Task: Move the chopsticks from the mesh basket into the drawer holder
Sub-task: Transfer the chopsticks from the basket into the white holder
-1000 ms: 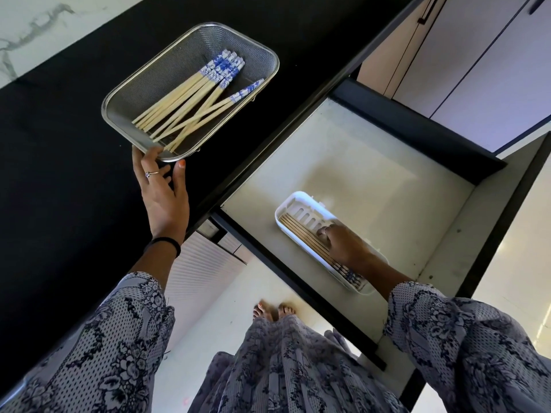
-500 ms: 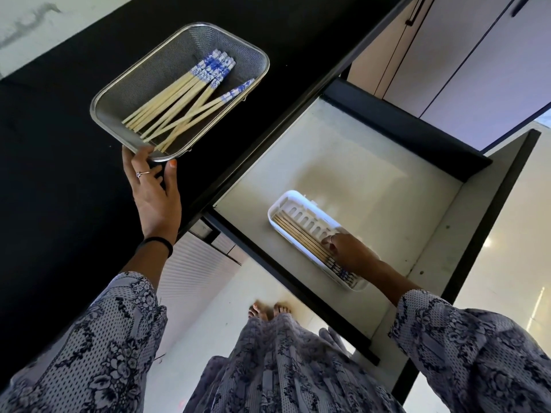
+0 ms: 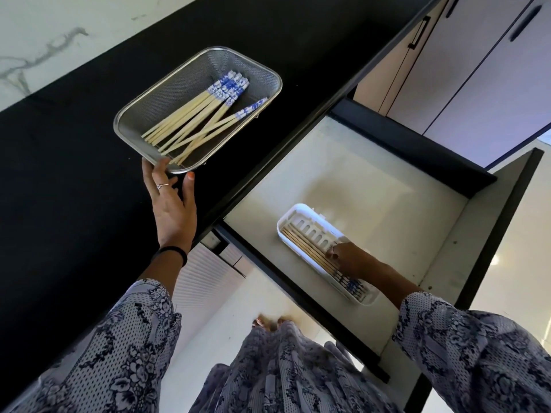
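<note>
On the black bench (image 3: 74, 174) and in the open drawer (image 3: 372, 180): bamboo chopsticks split between two places.
Left hand (image 3: 173, 210) spread against rectangular steel mesh basket (image 3: 190, 67) of blue-patterned bamboo chopsticks (image 3: 202, 117); right hand (image 3: 353, 260) on chopsticks in white plastic holder (image 3: 301, 213), fingertips seemingly pressing, grip unclear.

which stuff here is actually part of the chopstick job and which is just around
Part of the job:
- mesh basket on the black counter
- chopsticks in the basket
- white holder in the open drawer, some chopsticks already in it
- left hand at the basket rim
- right hand in the holder

Just around:
- cabinet doors
- floor
</note>
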